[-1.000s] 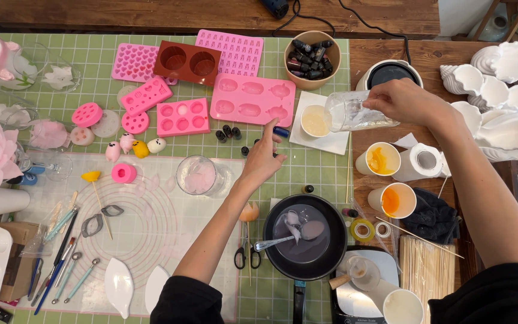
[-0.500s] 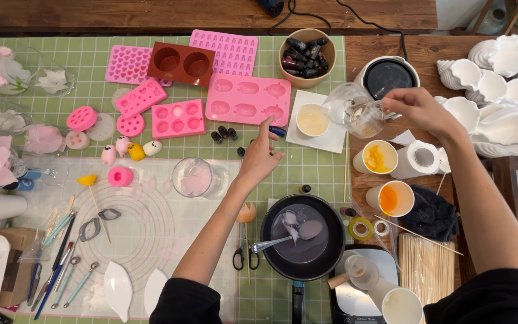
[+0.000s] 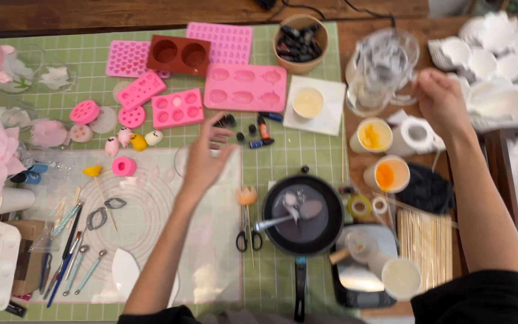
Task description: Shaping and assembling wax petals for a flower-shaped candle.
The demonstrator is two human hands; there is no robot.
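Since prev frame my left hand (image 3: 202,157) has drifted nearer, fingers spread, holding nothing, above the green mat (image 3: 307,144) w/ pink moulds (image 3: 246,87) far side. Right hand (image 3: 440,96) has let go of the clear glass jug (image 3: 382,69), now parked far right by the cups; fingers blurred, can't tell.

Six pink moulds (image 3: 245,87), one brown mould (image 3: 178,55), one black pan (image 3: 303,215), two hands (image 3: 204,159)

The left hand (image 3: 202,159) hung open over the desk (image 3: 271,150) near a pink mold (image 3: 245,88). The right hand (image 3: 442,99) was beside a blurry clear glass cup (image 3: 382,69).
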